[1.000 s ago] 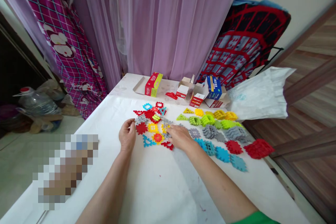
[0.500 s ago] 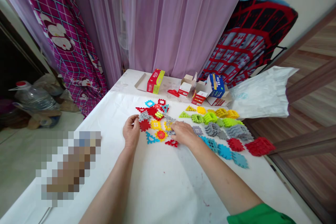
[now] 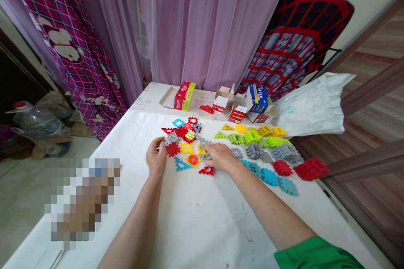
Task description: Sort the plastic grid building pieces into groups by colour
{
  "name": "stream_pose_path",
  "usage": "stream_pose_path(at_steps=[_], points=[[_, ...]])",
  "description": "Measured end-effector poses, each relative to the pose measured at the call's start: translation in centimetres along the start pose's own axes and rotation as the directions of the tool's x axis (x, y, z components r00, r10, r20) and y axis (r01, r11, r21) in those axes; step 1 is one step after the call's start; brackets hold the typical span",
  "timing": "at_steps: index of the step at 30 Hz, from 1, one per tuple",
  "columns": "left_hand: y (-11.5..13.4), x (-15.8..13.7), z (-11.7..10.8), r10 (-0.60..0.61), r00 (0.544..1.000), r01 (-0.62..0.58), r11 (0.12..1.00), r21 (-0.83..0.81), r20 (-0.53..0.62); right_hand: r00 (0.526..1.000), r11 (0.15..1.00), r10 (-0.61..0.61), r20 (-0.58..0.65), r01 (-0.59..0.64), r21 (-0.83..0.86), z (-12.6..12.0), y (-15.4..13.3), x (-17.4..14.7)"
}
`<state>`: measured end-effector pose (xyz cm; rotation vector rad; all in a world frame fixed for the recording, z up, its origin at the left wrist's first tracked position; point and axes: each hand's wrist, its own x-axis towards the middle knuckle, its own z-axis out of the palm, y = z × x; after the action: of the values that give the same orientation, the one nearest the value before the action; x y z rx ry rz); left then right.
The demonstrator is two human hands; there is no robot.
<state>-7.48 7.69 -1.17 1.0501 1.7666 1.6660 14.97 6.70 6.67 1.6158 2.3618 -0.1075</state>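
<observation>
My left hand (image 3: 156,156) rests at the left side of a loose pile of plastic building pieces, its fingers curled in with the thumb. Beside it lie a grey notched piece (image 3: 172,138) and a red square piece (image 3: 172,149). Whatever its fingers may hold is hidden. My right hand (image 3: 221,156) reaches into the pile's right side, fingers bent down among grey pieces and a yellow piece (image 3: 201,149); its fingertips are partly covered. Between the hands lie a yellow square frame (image 3: 186,148), a red-and-yellow round piece (image 3: 192,160) and a blue triangle (image 3: 182,164).
Sorted rows on the right hold yellow (image 3: 264,130), green (image 3: 251,136), grey (image 3: 254,150), blue (image 3: 269,176) and red pieces (image 3: 311,169). Open small boxes (image 3: 238,113) and a red-green box (image 3: 184,96) stand at the back, near a white bag (image 3: 315,105). A blurred-out patch covers the left table edge.
The whole view has shifted slightly. Both hands keep nearly the same places at the pile, and no piece has visibly moved.
</observation>
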Motion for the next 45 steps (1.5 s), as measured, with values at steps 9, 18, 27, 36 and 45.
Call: stream_pose_path(at_steps=[9, 18, 27, 36, 45], points=[[-0.3, 0.2, 0.0, 0.005, 1.000, -0.005, 1.000, -0.004, 0.000, 0.998, 0.994, 0.038, -0.053, -0.032, 0.106, -1.6, 0.1, -1.3], [-0.1, 0.1, 0.0, -0.020, 1.000, 0.020, 1.000, -0.024, 0.007, 0.995, 0.833, 0.075, 0.072, -0.102, 0.544, -0.6, -0.4, -0.4], [0.2, 0.1, 0.0, -0.002, 1.000, 0.002, 1.000, 0.002, 0.006, 0.961, 0.925, 0.276, -0.027, -0.258, 0.279, -1.4, 0.1, 1.7], [0.2, 0.1, -0.1, 0.008, 1.000, -0.008, 1.000, -0.007, 0.008, 0.939, 0.937, 0.327, -0.102, -0.308, 0.165, -0.7, -0.2, 3.7], [0.1, 0.2, 0.0, 0.009, 1.000, -0.009, 1.000, -0.011, 0.006, 0.961, 0.802, 0.228, 0.158, -0.278, 0.528, -0.8, 0.8, 3.3]])
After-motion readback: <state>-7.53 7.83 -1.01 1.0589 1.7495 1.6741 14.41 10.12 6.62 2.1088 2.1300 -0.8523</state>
